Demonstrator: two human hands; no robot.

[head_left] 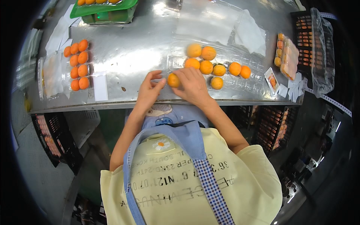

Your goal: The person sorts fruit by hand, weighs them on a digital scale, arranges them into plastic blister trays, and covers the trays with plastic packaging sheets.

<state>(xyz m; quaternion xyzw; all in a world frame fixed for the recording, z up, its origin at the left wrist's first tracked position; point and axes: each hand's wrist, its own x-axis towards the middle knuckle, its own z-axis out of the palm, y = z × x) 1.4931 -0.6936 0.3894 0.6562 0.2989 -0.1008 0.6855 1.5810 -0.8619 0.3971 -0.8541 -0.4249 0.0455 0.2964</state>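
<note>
My right hand [194, 85] is closed around a round orange-yellow fruit [173, 80] near the table's front edge. My left hand [149, 90] is just left of that fruit, its thumb and fingers apart and nothing between them. Ahead of and to the right of my right hand, several similar fruits [206, 67] sit in a clear plastic tray [247, 84] with moulded cups. Some cups on the tray's right side hold no fruit. My right fingers partly cover the tray's left end.
More orange fruits [83, 57] stand in rows at left, beside a white card [100, 86]. A green basket [108, 15] is at the back left. Packed fruit [289, 58], paper labels [295, 88] and a black crate [303, 37] are at right. Clear plastic sheets [204, 22] lie behind the tray.
</note>
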